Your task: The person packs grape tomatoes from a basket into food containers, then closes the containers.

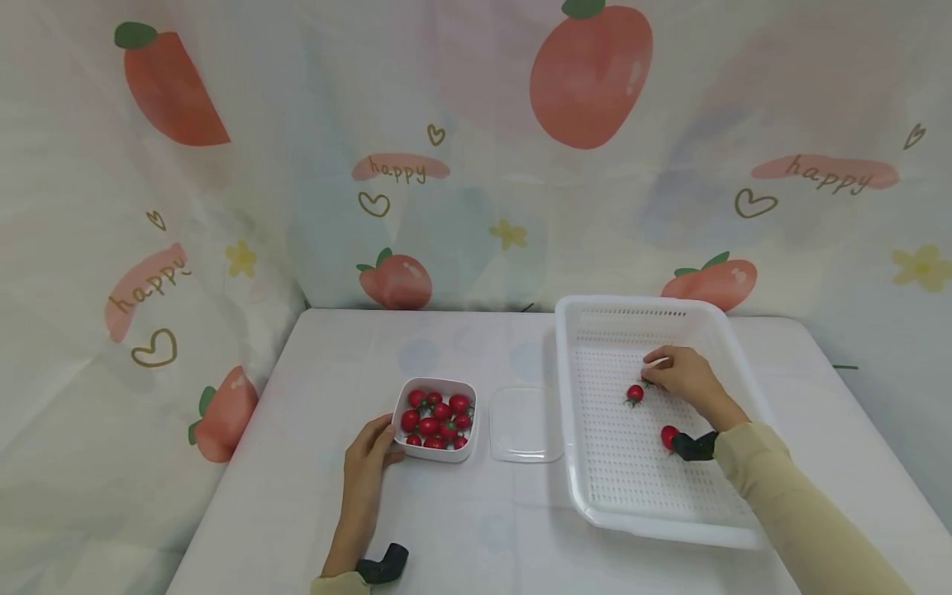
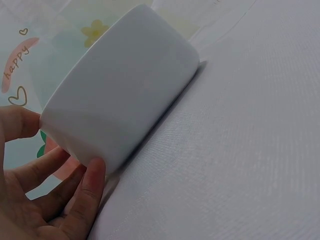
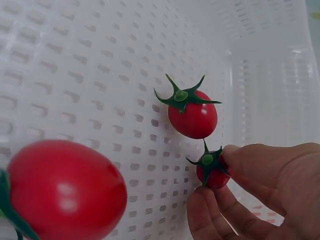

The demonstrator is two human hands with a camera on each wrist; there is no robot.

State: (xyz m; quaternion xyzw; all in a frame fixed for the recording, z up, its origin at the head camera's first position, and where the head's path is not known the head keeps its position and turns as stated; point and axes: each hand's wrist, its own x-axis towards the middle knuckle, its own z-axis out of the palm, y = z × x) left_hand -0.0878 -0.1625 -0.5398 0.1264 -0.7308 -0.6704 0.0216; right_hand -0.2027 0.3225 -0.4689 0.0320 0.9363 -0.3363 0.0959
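A small white bowl (image 1: 437, 453) (image 2: 120, 95) holds several red cherry tomatoes (image 1: 436, 420). My left hand (image 1: 388, 442) (image 2: 60, 145) grips the bowl's near left corner, thumb (image 2: 91, 185) on its side wall. My right hand (image 1: 654, 373) (image 3: 220, 187) is inside the white perforated tray (image 1: 567, 397) and pinches a cherry tomato (image 3: 212, 171) by its fingertips, just above the tray floor. A second tomato (image 1: 635, 393) (image 3: 192, 116) lies right beside it. A third tomato (image 1: 669, 435) (image 3: 62, 192) lies nearer me, by my right wrist.
A clear lid (image 1: 524, 423) lies flat between the bowl and the tray. The white table (image 1: 461, 529) ends at a fruit-print curtain (image 1: 402, 165) behind and to the left. Black wrist mounts show on both arms.
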